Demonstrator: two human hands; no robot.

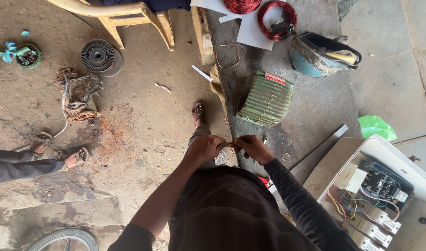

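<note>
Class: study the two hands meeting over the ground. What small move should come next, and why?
Probably a short pull apart or a twist. The left hand and right hand both pinch a small brownish strand bundle stretched between them, knuckles close together. What the bundle is cannot be told.

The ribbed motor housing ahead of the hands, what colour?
Green, with a red label on top; head view shows the ribbed motor housing.

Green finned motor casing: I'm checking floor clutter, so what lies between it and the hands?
Head view: only bare grey slab between the green finned motor casing and both hands, left, right.
</note>
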